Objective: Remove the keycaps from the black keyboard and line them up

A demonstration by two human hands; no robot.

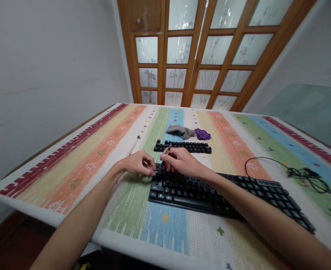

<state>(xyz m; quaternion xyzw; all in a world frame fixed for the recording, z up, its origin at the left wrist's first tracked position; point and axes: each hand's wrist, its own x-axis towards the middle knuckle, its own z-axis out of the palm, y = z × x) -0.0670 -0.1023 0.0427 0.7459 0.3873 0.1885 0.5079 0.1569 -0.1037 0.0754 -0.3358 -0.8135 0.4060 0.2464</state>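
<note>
A black keyboard (193, 202) lies at an angle on the table, its upper left part bare of keycaps. My left hand (140, 164) is curled at its left edge, thumb and fingertips closed against the corner. In a pinch, my right hand (179, 160) holds a thin dark stick-like tool (169, 148), tilted with its lower end down at the keyboard's upper left; its exact kind does not show. Just behind the hands, loose black keycaps (199, 147) stand in rows. My right forearm crosses over the keyboard and hides part of its middle.
A grey cloth (181, 131) and a purple cloth (203, 134) lie beyond the keycaps. Left of them is a thin brush (134, 144) with a dark tip. The keyboard's black cable (306, 174) is coiled at right. A striped cloth (83, 168) covers the table.
</note>
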